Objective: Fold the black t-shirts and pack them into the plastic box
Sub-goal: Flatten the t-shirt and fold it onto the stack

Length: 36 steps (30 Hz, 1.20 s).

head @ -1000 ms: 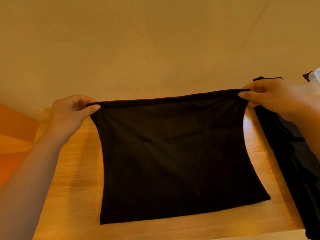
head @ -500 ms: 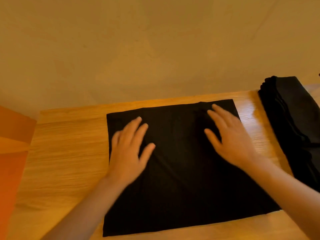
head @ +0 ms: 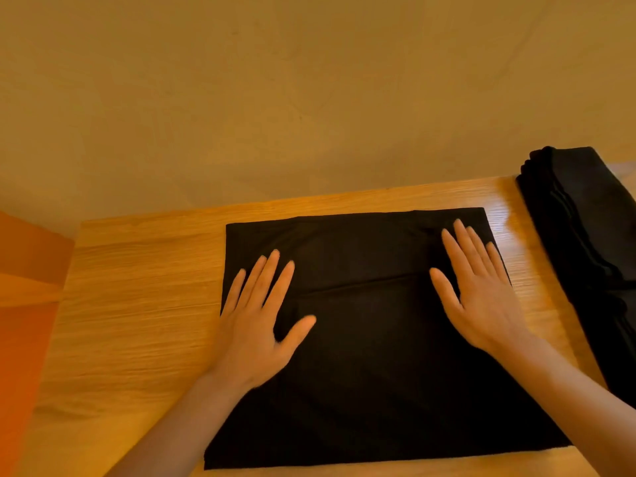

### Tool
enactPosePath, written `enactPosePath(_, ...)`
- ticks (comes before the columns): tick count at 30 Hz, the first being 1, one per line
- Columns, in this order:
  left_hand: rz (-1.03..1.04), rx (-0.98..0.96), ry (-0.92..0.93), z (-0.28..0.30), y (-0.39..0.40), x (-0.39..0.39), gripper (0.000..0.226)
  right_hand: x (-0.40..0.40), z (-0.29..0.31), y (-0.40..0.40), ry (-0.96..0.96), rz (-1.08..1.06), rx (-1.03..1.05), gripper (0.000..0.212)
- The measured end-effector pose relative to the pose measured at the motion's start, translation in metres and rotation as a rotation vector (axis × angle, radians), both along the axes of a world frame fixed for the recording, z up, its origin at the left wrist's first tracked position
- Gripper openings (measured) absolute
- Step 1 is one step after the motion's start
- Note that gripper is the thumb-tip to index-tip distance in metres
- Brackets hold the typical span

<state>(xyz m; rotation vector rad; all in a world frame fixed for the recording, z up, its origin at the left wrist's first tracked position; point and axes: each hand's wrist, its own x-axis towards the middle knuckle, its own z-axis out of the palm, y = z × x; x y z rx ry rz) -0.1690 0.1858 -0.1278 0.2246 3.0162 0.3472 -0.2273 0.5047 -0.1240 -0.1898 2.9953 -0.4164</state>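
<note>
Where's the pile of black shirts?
The pile sits on the table's far right edge, right of the flat shirt and right hand.

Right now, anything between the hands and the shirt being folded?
Nothing visible. The left hand and right hand both lie flat, fingers straight, directly on the black folded t-shirt on the wooden table. The plastic box is out of view.

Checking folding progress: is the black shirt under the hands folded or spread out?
Folded: the black shirt lies as a flat rectangle on the table, no sleeves showing, a layer edge crossing its middle.
</note>
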Motion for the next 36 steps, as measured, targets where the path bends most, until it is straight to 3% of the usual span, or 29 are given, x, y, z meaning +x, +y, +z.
enactPosePath(4, 0.064, -0.055, -0.017, -0.003, 0.019, -0.057, 0.075, -0.042, -0.009, -0.018, -0.034, -0.016, 0.014, 0.070)
enactPosePath(11, 0.093, -0.134, -0.074, -0.010, 0.023, -0.098, 0.102, -0.072, -0.017, -0.015, -0.031, -0.028, 0.114, 0.077)
enactPosePath(14, 0.085, -0.054, 0.074, -0.004, 0.028, -0.089, 0.097, -0.061, -0.012, -0.019, 0.042, 0.011, 0.098, 0.076)
enactPosePath(17, -0.048, -0.019, 0.179, -0.001, 0.040, -0.071, 0.084, -0.036, -0.007, -0.030, 0.078, 0.186, 0.068, 0.070)
enactPosePath(22, -0.087, -0.095, -0.010, -0.012, 0.051, -0.050, 0.091, -0.001, -0.014, -0.033, 0.024, 0.322, 0.125, 0.067)
enactPosePath(27, -0.089, -0.149, -0.068, -0.008, 0.050, -0.051, 0.102, -0.004, -0.011, -0.021, 0.000, 0.378, 0.177, 0.076)
enactPosePath(36, -0.001, -0.173, -0.021, -0.012, 0.015, -0.007, 0.092, 0.001, -0.014, 0.032, -0.063, 0.076, 0.216, 0.078)
